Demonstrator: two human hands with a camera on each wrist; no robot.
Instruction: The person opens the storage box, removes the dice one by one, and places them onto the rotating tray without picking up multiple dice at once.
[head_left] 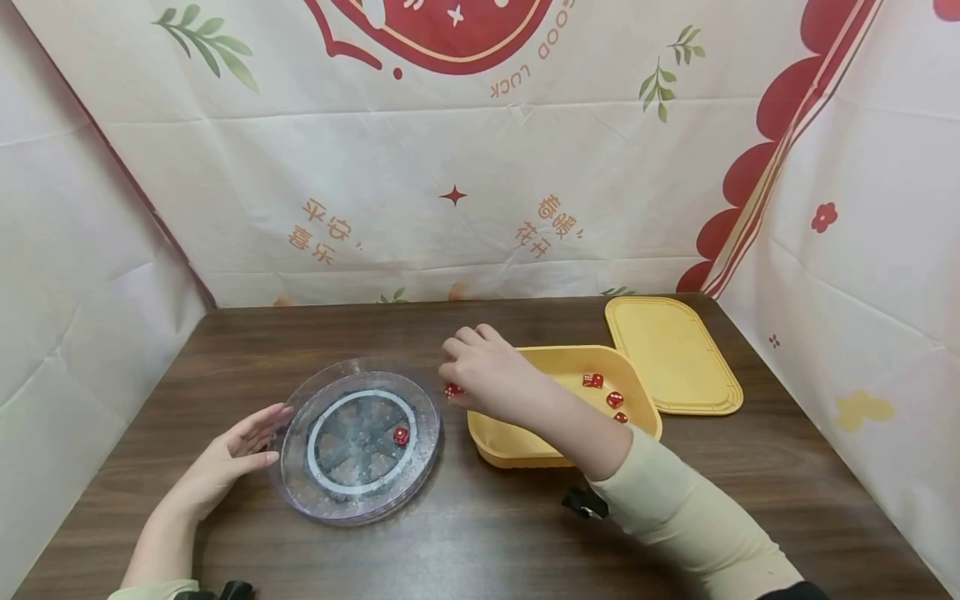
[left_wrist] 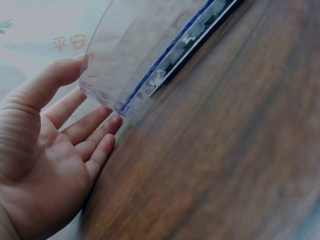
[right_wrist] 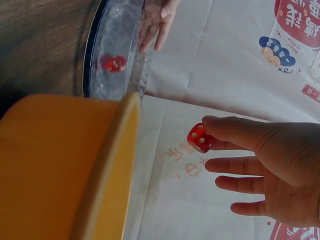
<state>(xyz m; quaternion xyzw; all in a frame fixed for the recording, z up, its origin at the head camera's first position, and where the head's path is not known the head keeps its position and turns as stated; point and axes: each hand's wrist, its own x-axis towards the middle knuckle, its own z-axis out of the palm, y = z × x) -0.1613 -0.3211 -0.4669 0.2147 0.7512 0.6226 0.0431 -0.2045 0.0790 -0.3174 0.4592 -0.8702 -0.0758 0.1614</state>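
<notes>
My right hand [head_left: 491, 375] pinches a red die [right_wrist: 199, 138] with white dots between thumb and index finger, its other fingers extended. It is raised over the left edge of the yellow box [head_left: 517, 450]. To the left stands a round clear plastic tray [head_left: 360, 508], with one red die [head_left: 401, 436] inside on its right half. My left hand [head_left: 213, 467] rests at the tray's left side, thumb and fingers relaxed and spread against its clear wall [left_wrist: 117, 75]. Inside the yellow box lie several red dice [head_left: 615, 399], part of the box being hidden by my right forearm.
The yellow lid [head_left: 667, 358] lies on the wooden table [head_left: 465, 542] at the back right, touching the box's corner. White printed cloth [head_left: 450, 150] hangs behind the table and along both sides.
</notes>
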